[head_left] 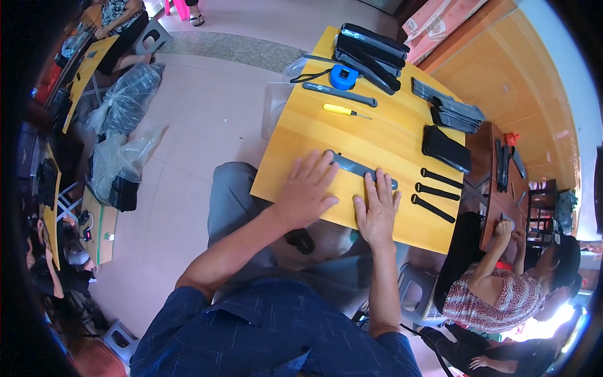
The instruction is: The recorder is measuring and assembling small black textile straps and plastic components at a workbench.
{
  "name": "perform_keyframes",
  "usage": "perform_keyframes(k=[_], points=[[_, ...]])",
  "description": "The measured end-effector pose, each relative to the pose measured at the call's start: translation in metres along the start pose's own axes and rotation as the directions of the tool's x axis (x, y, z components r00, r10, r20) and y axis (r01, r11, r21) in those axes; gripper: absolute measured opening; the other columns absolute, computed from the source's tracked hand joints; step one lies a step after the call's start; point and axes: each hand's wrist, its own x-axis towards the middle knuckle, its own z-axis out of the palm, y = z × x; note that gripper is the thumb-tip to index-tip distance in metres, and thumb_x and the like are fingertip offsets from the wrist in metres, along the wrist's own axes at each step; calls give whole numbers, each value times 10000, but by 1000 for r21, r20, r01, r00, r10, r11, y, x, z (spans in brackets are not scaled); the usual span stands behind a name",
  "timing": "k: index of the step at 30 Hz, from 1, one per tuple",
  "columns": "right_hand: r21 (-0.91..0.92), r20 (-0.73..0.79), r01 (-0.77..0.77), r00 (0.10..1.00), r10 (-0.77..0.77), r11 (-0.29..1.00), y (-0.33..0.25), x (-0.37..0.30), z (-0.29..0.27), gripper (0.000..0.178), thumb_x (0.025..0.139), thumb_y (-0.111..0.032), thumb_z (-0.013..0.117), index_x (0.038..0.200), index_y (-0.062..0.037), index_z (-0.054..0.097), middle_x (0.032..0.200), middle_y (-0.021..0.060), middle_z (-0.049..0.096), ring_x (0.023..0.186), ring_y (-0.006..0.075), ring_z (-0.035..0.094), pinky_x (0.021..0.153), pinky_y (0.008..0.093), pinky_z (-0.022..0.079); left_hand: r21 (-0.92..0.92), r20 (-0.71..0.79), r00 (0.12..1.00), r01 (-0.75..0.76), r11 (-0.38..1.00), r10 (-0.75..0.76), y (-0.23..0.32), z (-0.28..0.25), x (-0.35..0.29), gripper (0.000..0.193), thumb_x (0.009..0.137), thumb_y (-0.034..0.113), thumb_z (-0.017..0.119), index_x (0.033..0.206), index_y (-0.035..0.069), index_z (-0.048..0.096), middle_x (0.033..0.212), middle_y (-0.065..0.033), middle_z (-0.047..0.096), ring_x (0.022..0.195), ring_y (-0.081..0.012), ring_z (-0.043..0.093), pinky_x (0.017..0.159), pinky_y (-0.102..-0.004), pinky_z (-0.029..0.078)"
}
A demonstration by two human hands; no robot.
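Observation:
A dark grey flat strip (357,167) lies slantwise near the front edge of the yellow table (295,135). My left hand (306,191) is spread flat, its fingertips at the strip's left end. My right hand (378,210) lies with fingers stretched out, the tips resting at the strip's right part. Neither hand grips anything. Beyond them lie a yellow-handled awl or thin screwdriver (339,109), another dark strip (340,95) and a blue tape measure (343,76) with a black wrist cord. To the right, three black straps (438,191) with looped ends lie side by side.
Piles of black strips (370,53), grey strips (447,110) and folded black pieces (445,148) stand along the table's far and right sides. A person in a patterned top (496,298) sits at a brown table to the right. Plastic bags (129,100) rest on the floor at left.

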Motion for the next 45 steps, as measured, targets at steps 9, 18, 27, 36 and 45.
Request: perform_keyframes(k=[9,18,27,36,45], points=[[-1,2,43,999,-43,999,0,0,4,610,1027,-265,558,1579,-47,415,1690,158,310,1568,360,275,1240,630,186,-28,83,988,-128,991,129,29,28,27,773,955,438,655,1531,-28,434,1651,-196,357,1557,-354,282,1252,-544,228],[-12,9,-57,998,57,998,6,-5,0,663,1017,-373,598,1596,-106,417,1703,132,301,1576,350,262,1246,613,181,20,162,986,-45,999,41,-3,12,15,832,957,469,637,1572,-24,369,1695,-173,277,1588,-322,216,1268,-529,202],[20,13,-145,989,145,989,17,-11,-9,646,1027,-400,589,1596,-139,429,1699,143,308,1574,367,261,1236,618,201,1,168,986,-16,1000,15,0,7,17,866,925,444,678,1590,2,341,1703,-152,274,1590,-328,216,1272,-531,189],[6,-77,-195,978,195,981,32,-27,-6,746,1024,-449,589,1614,-62,348,1678,169,336,1566,377,274,1243,593,212,11,116,993,-34,999,33,-1,14,13,842,909,370,704,1575,-3,349,1690,-169,272,1582,-349,225,1267,-539,200],[2,-210,-278,939,272,961,105,-58,-34,646,1012,-348,614,1542,-22,442,1626,200,401,1523,402,337,1231,596,258,-90,-6,951,-307,947,308,33,-6,-13,684,919,342,692,1490,32,479,1584,-179,424,1513,-359,350,1223,-538,294]])
